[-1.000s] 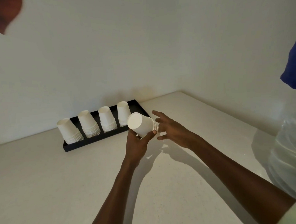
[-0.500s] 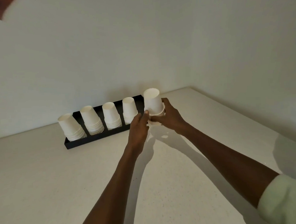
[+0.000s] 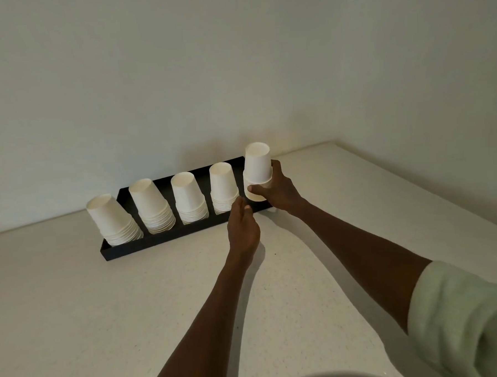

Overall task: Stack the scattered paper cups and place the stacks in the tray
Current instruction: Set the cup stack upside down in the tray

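Note:
A long black tray (image 3: 169,241) lies against the back wall and holds several upside-down stacks of white paper cups (image 3: 156,206). At the tray's right end my right hand (image 3: 279,190) grips a short upside-down cup stack (image 3: 257,166) near its base, at or just above the tray floor. My left hand (image 3: 242,227) hovers at the tray's front wall, just left of that stack, fingers loosely extended and holding nothing.
The pale countertop (image 3: 104,311) stretches in front of the tray and ends in a corner at the right where two white walls meet. A light green sleeve (image 3: 464,315) covers my right upper arm.
The cup stack passed from my left hand to my right hand and moved to the tray's right end. My left hand let go and drew back a little.

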